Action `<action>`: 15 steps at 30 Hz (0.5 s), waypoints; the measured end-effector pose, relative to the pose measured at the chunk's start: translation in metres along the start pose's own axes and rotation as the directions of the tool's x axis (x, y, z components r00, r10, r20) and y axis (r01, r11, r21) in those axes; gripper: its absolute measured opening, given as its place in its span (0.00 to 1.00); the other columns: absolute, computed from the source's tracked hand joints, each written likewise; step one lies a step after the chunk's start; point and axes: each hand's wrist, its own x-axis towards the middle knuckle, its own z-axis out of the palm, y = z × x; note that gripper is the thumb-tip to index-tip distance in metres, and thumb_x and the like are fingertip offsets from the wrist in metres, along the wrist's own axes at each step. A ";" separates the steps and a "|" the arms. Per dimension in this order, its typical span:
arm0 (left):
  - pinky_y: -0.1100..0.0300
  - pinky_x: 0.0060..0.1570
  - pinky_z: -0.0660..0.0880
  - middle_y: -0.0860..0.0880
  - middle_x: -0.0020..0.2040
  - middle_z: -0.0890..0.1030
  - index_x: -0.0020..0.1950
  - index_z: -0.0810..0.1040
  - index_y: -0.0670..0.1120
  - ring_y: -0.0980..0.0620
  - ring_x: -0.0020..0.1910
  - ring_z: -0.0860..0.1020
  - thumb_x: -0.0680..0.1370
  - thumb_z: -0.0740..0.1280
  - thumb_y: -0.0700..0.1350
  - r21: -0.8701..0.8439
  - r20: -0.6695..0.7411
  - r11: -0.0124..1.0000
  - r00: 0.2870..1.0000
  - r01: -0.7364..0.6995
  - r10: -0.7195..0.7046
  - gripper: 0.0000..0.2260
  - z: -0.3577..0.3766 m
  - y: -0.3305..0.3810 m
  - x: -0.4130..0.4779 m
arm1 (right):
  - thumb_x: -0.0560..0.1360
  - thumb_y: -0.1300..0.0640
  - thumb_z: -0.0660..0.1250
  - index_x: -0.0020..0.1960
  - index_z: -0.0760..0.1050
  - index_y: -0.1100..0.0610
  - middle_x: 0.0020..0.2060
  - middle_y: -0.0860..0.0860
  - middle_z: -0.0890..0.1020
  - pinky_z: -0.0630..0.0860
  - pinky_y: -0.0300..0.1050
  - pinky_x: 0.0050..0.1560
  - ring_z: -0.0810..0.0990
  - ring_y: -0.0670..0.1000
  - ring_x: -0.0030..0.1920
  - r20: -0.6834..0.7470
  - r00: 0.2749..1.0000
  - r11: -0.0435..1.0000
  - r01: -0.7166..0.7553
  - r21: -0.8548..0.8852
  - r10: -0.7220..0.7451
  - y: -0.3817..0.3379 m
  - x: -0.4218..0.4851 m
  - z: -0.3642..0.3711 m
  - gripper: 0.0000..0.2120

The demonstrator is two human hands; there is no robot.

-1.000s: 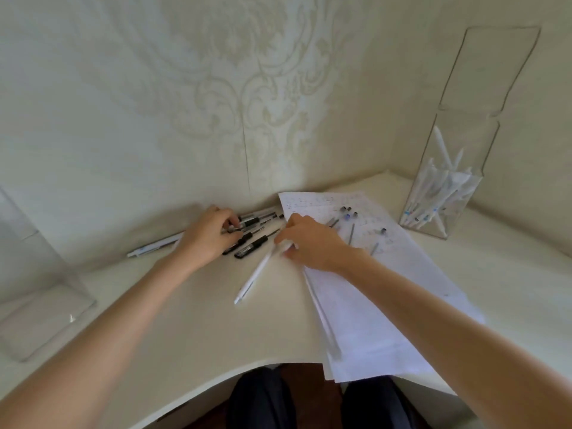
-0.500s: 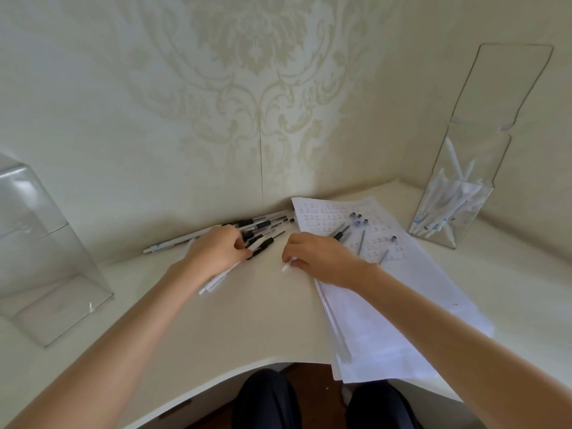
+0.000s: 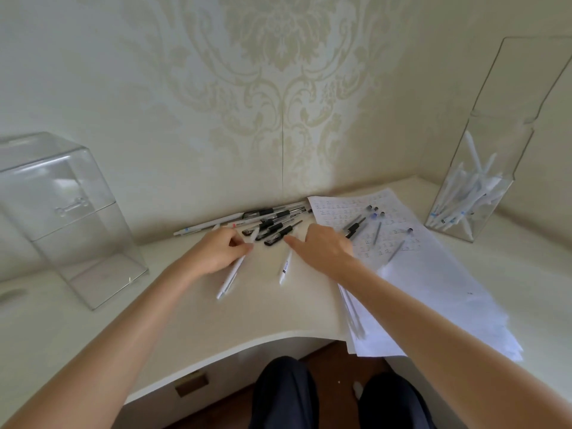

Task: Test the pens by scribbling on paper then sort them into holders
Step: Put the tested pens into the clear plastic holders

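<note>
Head view, left hand point(image 3: 216, 253) seemingly pinching white pen point(image 3: 230, 278), right hand point(image 3: 322, 249) released beside black pens point(image 3: 275, 227).

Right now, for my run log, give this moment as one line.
stage: pen pickup | left hand: pinches white pen | right hand: open, beside black pens | right holder: white pens inside

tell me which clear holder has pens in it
The tall holder on the right, beside the paper, with white pens inside; the left holder shows none.
</note>
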 end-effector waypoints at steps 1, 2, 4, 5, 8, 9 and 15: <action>0.61 0.34 0.69 0.49 0.38 0.79 0.42 0.72 0.45 0.51 0.37 0.78 0.78 0.63 0.49 -0.059 -0.016 0.998 1.000 -0.001 0.000 0.09 -0.001 -0.001 -0.003 | 0.78 0.39 0.56 0.40 0.66 0.57 0.35 0.50 0.73 0.67 0.43 0.37 0.73 0.52 0.37 -0.007 1.000 1.000 -0.010 -0.005 0.010 -0.005 -0.001 0.003 0.21; 0.61 0.35 0.71 0.49 0.40 0.80 0.44 0.70 0.45 0.51 0.35 0.79 0.79 0.61 0.48 -0.132 -0.033 0.991 0.999 0.001 -0.006 0.08 -0.001 -0.001 -0.007 | 0.78 0.42 0.58 0.43 0.66 0.57 0.36 0.50 0.73 0.67 0.42 0.37 0.73 0.52 0.39 -0.015 1.000 1.000 -0.020 -0.001 0.020 -0.011 -0.001 0.003 0.17; 0.59 0.34 0.71 0.49 0.41 0.78 0.48 0.68 0.44 0.52 0.31 0.78 0.80 0.59 0.47 -0.169 -0.087 0.986 0.996 0.000 -0.015 0.07 -0.004 -0.007 -0.013 | 0.77 0.51 0.59 0.43 0.67 0.57 0.35 0.49 0.72 0.64 0.40 0.32 0.73 0.51 0.37 0.010 0.999 0.998 -0.051 0.025 0.051 -0.019 0.003 0.004 0.10; 0.59 0.34 0.70 0.49 0.40 0.77 0.49 0.68 0.43 0.51 0.31 0.76 0.80 0.60 0.46 -0.138 -0.126 0.990 0.992 0.005 -0.022 0.07 -0.006 -0.011 -0.015 | 0.76 0.54 0.59 0.40 0.67 0.57 0.34 0.49 0.71 0.63 0.39 0.30 0.72 0.50 0.36 0.048 0.996 0.996 -0.071 0.048 0.069 -0.021 0.005 0.004 0.08; 0.60 0.31 0.63 0.48 0.40 0.73 0.50 0.69 0.42 0.47 0.37 0.72 0.77 0.65 0.45 -0.022 -0.278 0.996 0.956 0.092 -0.094 0.08 -0.014 -0.027 -0.019 | 0.74 0.52 0.61 0.34 0.65 0.56 0.32 0.51 0.70 0.62 0.40 0.30 0.70 0.51 0.34 0.152 0.986 0.973 -0.099 0.210 0.067 -0.023 0.005 0.001 0.12; 0.59 0.30 0.62 0.47 0.40 0.73 0.49 0.70 0.41 0.46 0.38 0.72 0.75 0.66 0.44 0.017 -0.304 0.992 0.946 0.124 -0.113 0.09 -0.016 -0.031 -0.020 | 0.74 0.52 0.61 0.34 0.66 0.57 0.30 0.51 0.71 0.63 0.40 0.30 0.69 0.50 0.31 0.163 0.985 0.948 -0.098 0.302 0.050 -0.023 0.003 -0.001 0.14; 0.55 0.41 0.67 0.39 0.53 0.75 0.53 0.74 0.38 0.38 0.52 0.76 0.75 0.66 0.51 0.215 -0.327 0.926 0.916 0.310 -0.230 0.16 -0.011 -0.045 -0.017 | 0.77 0.57 0.57 0.39 0.69 0.61 0.29 0.57 0.77 0.70 0.41 0.27 0.73 0.52 0.24 0.240 0.971 0.664 -0.165 0.729 -0.022 -0.028 -0.004 -0.007 0.11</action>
